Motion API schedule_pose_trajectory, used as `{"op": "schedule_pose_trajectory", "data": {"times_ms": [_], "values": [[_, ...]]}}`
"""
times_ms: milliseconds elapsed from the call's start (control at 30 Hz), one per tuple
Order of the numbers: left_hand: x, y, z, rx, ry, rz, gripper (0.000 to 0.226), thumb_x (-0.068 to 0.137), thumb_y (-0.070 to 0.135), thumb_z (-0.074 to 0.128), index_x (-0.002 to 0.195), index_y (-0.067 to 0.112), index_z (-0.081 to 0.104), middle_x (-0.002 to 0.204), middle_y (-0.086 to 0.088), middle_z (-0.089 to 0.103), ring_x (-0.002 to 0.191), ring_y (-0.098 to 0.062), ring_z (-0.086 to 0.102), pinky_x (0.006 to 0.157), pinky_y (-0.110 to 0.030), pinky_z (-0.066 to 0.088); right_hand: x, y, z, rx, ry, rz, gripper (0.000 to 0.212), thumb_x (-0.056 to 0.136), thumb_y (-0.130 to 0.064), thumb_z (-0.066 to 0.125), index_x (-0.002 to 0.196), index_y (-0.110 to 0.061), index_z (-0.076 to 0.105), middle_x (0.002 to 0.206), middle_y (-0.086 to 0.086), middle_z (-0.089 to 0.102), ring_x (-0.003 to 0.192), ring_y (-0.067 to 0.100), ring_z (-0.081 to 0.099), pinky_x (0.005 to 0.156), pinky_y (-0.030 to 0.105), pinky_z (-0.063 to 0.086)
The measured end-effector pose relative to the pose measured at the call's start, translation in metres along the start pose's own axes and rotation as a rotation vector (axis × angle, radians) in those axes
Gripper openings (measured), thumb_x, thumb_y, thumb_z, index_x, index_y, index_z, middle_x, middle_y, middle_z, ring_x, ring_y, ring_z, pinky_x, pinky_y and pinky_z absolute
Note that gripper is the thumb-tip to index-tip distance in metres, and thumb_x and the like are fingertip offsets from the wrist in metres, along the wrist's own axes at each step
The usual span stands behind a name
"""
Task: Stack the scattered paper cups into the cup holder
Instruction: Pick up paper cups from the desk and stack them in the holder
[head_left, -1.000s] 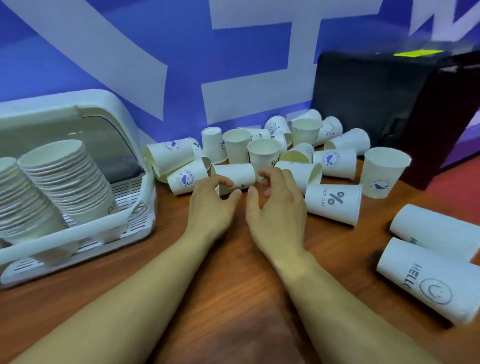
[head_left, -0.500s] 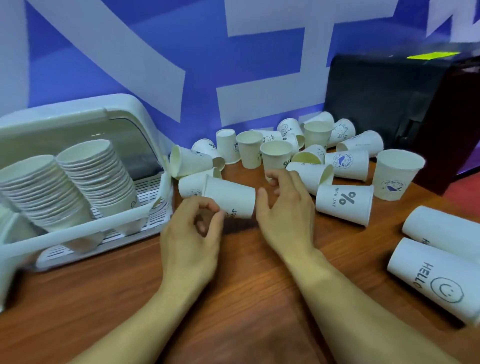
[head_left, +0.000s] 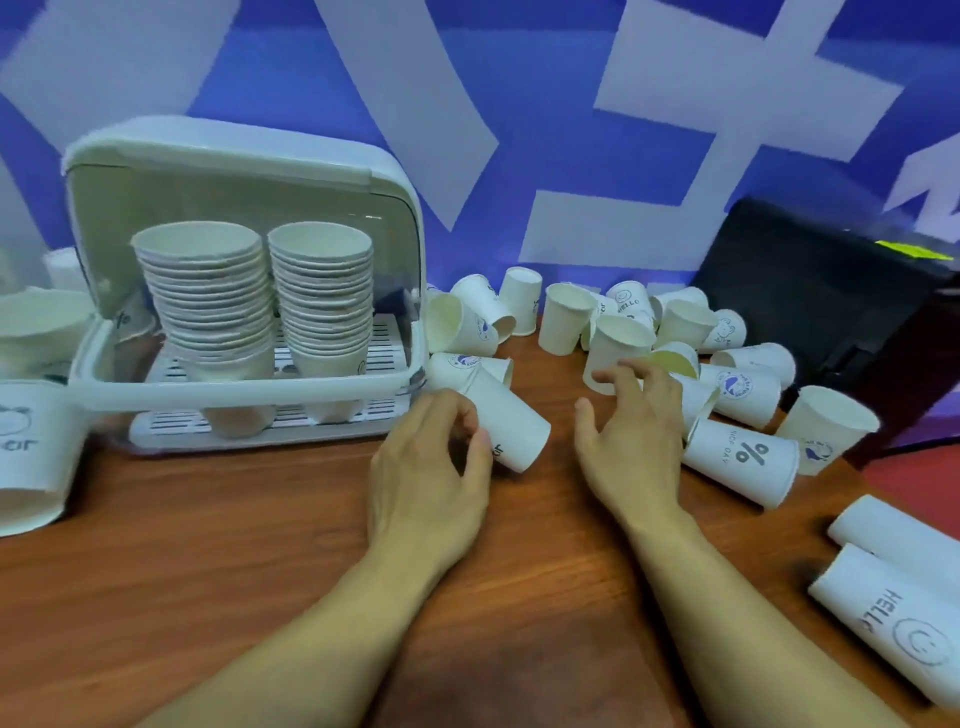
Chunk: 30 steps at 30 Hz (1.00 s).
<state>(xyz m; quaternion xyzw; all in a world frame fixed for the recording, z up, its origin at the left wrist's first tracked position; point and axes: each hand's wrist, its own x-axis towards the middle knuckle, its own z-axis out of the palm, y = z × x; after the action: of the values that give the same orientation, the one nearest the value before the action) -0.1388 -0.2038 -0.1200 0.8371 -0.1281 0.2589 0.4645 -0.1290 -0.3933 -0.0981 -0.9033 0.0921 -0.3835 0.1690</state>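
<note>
My left hand (head_left: 431, 467) grips a white paper cup (head_left: 511, 423) that lies tilted just above the wooden table (head_left: 260, 561), its base toward me. My right hand (head_left: 631, 436) hovers to the right of that cup with relaxed, spread fingers and holds nothing. Several scattered paper cups (head_left: 623, 338) lie and stand behind and to the right of my hands. The white cup holder (head_left: 249, 387) sits at the left with its lid raised and two tall tilted stacks of cups (head_left: 260, 301) inside.
A "NICE DAY %" cup (head_left: 740, 460) lies beside my right hand. Two cup stacks (head_left: 898, 618) lie on their sides at the right edge. More cups (head_left: 26, 447) stand at the far left. A black box (head_left: 815, 301) stands at the back right against the blue wall.
My left hand has closed round the cup and drawn it toward me and leftward. My right hand let go and spread open. The view swung left, showing the whole holder.
</note>
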Motion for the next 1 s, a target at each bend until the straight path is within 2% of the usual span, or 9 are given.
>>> {"op": "schedule_pose_trajectory", "data": {"times_ms": [67, 233, 300, 367, 533, 633, 733, 867, 1000], "values": [[0.0, 0.0, 0.0, -0.009, -0.001, 0.002, 0.018, 0.084, 0.027, 0.062, 0.083, 0.032, 0.045, 0.079, 0.014, 0.048, 0.071, -0.004, 0.042, 0.06, -0.022, 0.03, 0.013, -0.004, 0.005, -0.123, -0.033, -0.027, 0.029, 0.081, -0.024, 0.066, 0.108, -0.015, 0.065, 0.132, 0.01, 0.048, 0.127, 0.03, 0.037, 0.099, 0.044, 0.036], [0.0, 0.001, -0.002, -0.04, -0.009, -0.001, 0.014, 0.085, 0.027, 0.061, 0.085, 0.03, 0.048, 0.082, 0.012, 0.05, 0.073, -0.01, 0.045, 0.063, -0.031, 0.039, 0.064, -0.004, 0.018, -0.515, -0.273, -0.021, 0.037, 0.082, -0.033, 0.058, 0.114, -0.017, 0.063, 0.145, 0.012, 0.039, 0.142, 0.031, 0.017, 0.106, 0.052, 0.023], [0.0, 0.002, -0.004, -0.055, -0.02, 0.002, 0.012, 0.085, 0.027, 0.059, 0.086, 0.03, 0.048, 0.084, 0.012, 0.05, 0.075, -0.01, 0.045, 0.065, -0.033, 0.043, 0.073, -0.006, 0.023, -0.609, -0.372, -0.007, 0.032, 0.083, -0.03, 0.054, 0.112, -0.019, 0.062, 0.136, 0.01, 0.049, 0.138, 0.028, 0.025, 0.105, 0.056, 0.02], [0.0, 0.002, -0.005, -0.067, -0.029, 0.003, 0.01, 0.086, 0.028, 0.058, 0.086, 0.03, 0.047, 0.085, 0.012, 0.051, 0.076, -0.01, 0.046, 0.066, -0.035, 0.045, 0.073, -0.009, 0.026, -0.623, -0.38, 0.003, 0.025, 0.082, -0.023, 0.053, 0.105, -0.02, 0.064, 0.116, 0.006, 0.058, 0.122, 0.025, 0.041, 0.105, 0.058, 0.019], [0.001, 0.001, -0.005, -0.069, -0.015, 0.015, 0.007, 0.087, 0.029, 0.055, 0.088, 0.028, 0.048, 0.087, 0.011, 0.052, 0.079, -0.013, 0.049, 0.069, -0.037, 0.046, 0.057, -0.028, 0.023, -0.484, -0.122, -0.032, 0.023, 0.077, -0.012, 0.061, 0.096, -0.023, 0.069, 0.103, 0.002, 0.065, 0.11, 0.026, 0.049, 0.103, 0.051, 0.012], [0.001, 0.001, -0.004, -0.063, 0.016, 0.007, 0.007, 0.087, 0.028, 0.055, 0.087, 0.027, 0.048, 0.086, 0.011, 0.052, 0.079, -0.014, 0.05, 0.069, -0.037, 0.046, 0.047, -0.063, 0.014, -0.337, -0.002, -0.039, 0.021, 0.078, -0.012, 0.057, 0.088, -0.025, 0.07, 0.094, -0.001, 0.066, 0.102, 0.025, 0.053, 0.104, 0.052, 0.018], [-0.001, 0.003, -0.005, -0.074, 0.072, -0.014, 0.009, 0.087, 0.027, 0.058, 0.085, 0.028, 0.048, 0.084, 0.011, 0.05, 0.075, -0.014, 0.048, 0.066, -0.037, 0.045, 0.044, -0.094, 0.002, -0.158, 0.043, 0.006, 0.022, 0.078, -0.013, 0.053, 0.086, -0.026, 0.07, 0.092, -0.002, 0.066, 0.099, 0.024, 0.054, 0.104, 0.049, 0.019], [-0.004, 0.008, -0.01, -0.073, 0.177, 0.064, 0.013, 0.086, 0.023, 0.061, 0.086, 0.027, 0.049, 0.083, 0.012, 0.049, 0.073, -0.015, 0.047, 0.065, -0.037, 0.044, 0.043, -0.121, -0.015, -0.028, 0.057, -0.015, 0.025, 0.078, -0.007, 0.054, 0.084, -0.028, 0.067, 0.091, -0.007, 0.064, 0.089, 0.02, 0.055, 0.102, 0.043, 0.022], [-0.006, 0.011, -0.011, -0.082, 0.236, 0.122, 0.021, 0.086, 0.022, 0.063, 0.101, 0.028, 0.051, 0.086, 0.015, 0.052, 0.077, -0.016, 0.053, 0.072, -0.03, 0.046, 0.048, -0.13, -0.035, 0.093, 0.108, -0.04, 0.026, 0.075, -0.003, 0.052, 0.08, -0.026, 0.063, 0.081, -0.01, 0.054, 0.074, 0.013, 0.041, 0.092, 0.035, 0.026]]}}
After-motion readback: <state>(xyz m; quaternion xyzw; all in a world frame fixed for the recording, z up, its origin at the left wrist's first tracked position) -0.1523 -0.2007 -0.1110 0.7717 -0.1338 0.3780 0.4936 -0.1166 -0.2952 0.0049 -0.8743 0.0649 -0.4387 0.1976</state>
